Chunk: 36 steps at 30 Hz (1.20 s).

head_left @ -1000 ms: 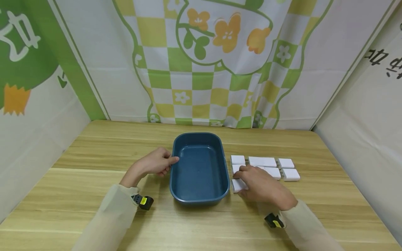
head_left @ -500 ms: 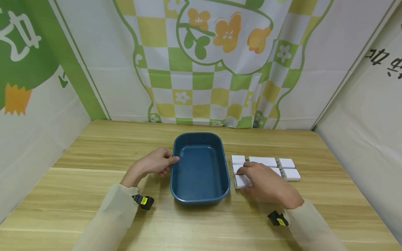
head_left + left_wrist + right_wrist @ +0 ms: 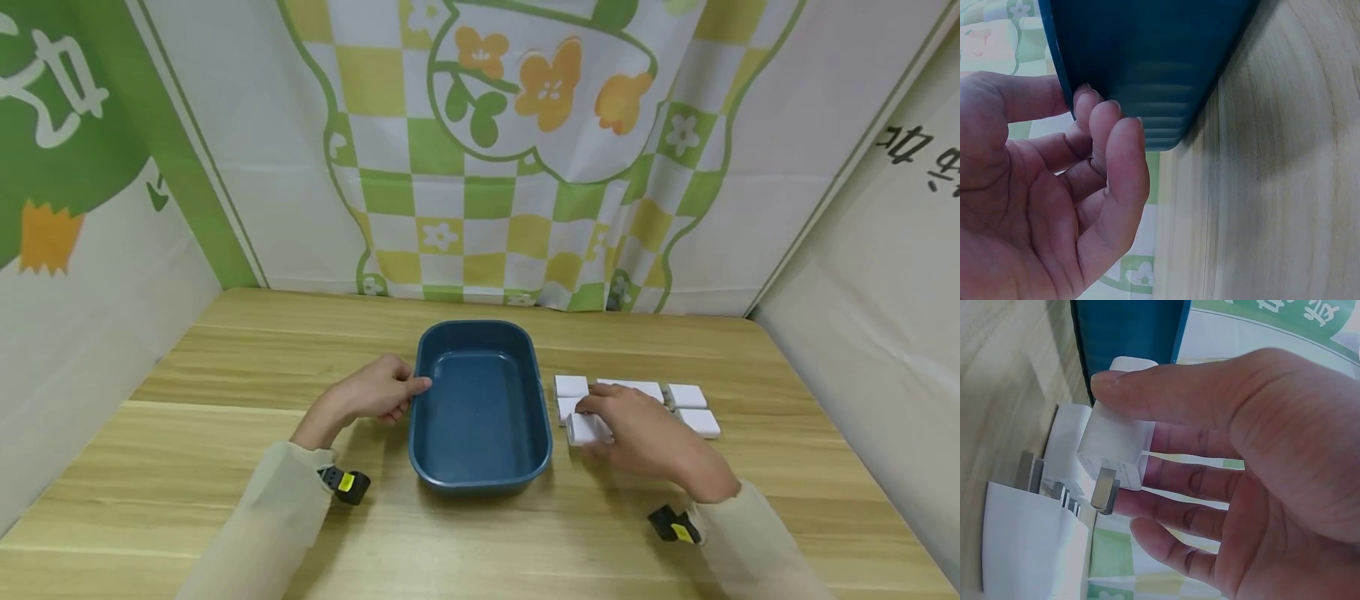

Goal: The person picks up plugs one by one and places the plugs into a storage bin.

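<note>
A dark blue plastic tub (image 3: 480,433) stands on the wooden table with its inside bare. My left hand (image 3: 375,390) pinches its left rim, thumb inside and fingers curled against the outer wall, as the left wrist view shows too. To the right of the tub, my right hand (image 3: 648,437) holds a white charger plug (image 3: 1113,437) between thumb and fingers. Its flat metal prongs point away from the tub. Right behind it lie more white chargers (image 3: 572,386) in rows, partly covered by the hand; one charger (image 3: 1019,544) has its prongs facing the tub.
At the right end of the rows sit two white chargers (image 3: 697,422), one behind the other. A checked curtain (image 3: 487,208) hangs along the table's back edge. White printed cloth walls (image 3: 885,292) close off both sides. The wooden table (image 3: 480,550) extends in front.
My right hand has taken the nearest left charger, drawn it slightly right and lifted it off the row. The left hand stays at the tub's rim. The head view shifted slightly.
</note>
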Tool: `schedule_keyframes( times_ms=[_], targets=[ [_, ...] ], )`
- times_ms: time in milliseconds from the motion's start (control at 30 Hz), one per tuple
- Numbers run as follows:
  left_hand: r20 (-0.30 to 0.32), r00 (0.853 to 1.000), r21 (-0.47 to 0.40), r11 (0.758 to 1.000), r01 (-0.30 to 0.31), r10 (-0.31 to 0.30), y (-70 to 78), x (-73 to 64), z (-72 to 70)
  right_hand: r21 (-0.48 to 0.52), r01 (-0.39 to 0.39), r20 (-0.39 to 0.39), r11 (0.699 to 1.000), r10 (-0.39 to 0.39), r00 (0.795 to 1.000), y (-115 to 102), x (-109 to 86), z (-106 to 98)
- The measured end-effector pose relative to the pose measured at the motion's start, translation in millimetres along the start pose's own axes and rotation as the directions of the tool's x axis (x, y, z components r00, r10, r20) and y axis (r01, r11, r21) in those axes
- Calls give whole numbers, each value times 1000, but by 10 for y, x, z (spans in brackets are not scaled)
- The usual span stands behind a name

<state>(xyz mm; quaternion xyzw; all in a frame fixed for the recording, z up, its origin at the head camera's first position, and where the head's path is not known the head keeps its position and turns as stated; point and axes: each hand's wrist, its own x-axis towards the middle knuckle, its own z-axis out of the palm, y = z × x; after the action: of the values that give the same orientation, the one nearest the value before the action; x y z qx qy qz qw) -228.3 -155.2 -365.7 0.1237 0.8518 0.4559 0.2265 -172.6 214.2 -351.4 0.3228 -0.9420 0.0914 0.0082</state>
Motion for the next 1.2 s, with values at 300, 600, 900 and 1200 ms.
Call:
schedule_keyframes(
  times_ms=[300, 600, 900, 1200],
  targets=[
    [1, 1000, 4, 1000, -5, 5, 13, 8, 4, 0, -13, -47, 1000, 13, 999, 21, -32, -39],
    [5, 1000, -3, 1000, -8, 8, 12, 23, 1, -4, -12, -53, 1000, 12, 999, 11, -27, -89],
    [-4, 1000, 5, 1000, -5, 5, 20, 23, -5, 2, -22, -47, 1000, 22, 999, 5, -20, -124],
    [5, 1000, -8, 1000, -14, 14, 15, -6, -1, -9, -10, -54, 1000, 10, 998, -6, -19, -109]
  ],
)
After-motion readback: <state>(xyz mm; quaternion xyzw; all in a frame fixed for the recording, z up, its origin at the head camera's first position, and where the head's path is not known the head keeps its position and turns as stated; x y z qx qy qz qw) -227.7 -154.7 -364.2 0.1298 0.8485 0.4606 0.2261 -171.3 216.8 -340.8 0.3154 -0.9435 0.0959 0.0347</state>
